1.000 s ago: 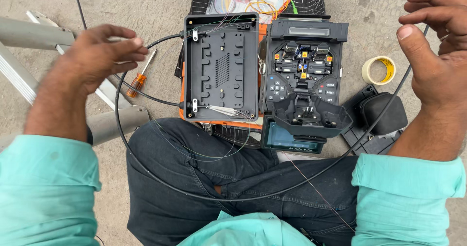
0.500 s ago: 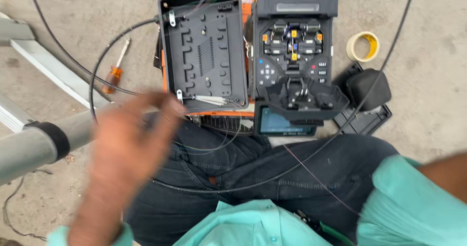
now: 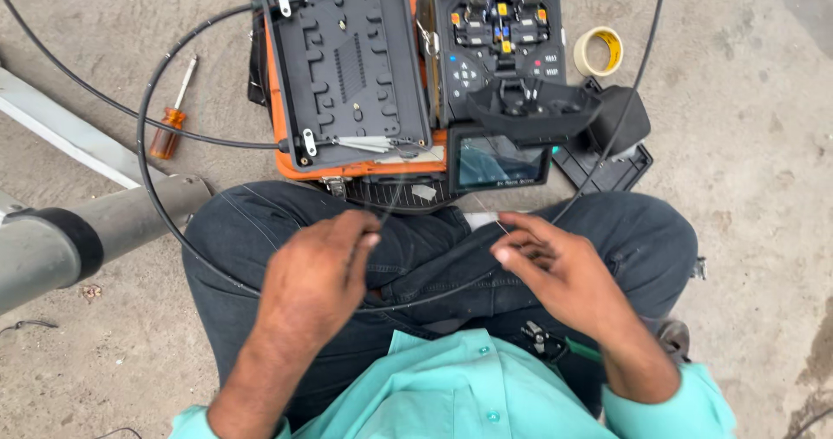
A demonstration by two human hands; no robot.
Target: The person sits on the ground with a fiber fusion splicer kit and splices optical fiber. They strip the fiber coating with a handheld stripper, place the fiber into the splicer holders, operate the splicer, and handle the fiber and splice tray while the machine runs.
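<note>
Fibre (image 3: pixel 486 209) (hair-thin) pinched between right fingers (image 3: pixel 508 231)

Single head-worn view, looking steeply down from close above the lap; ground and equipment ahead

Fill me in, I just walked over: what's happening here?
A person sits on the ground with both hands over their lap. The left hand and right hand pinch a thin fibre between the fingertips. In front lie an open grey tray, a splicer, a black cable, a tape roll and a screwdriver.
</note>
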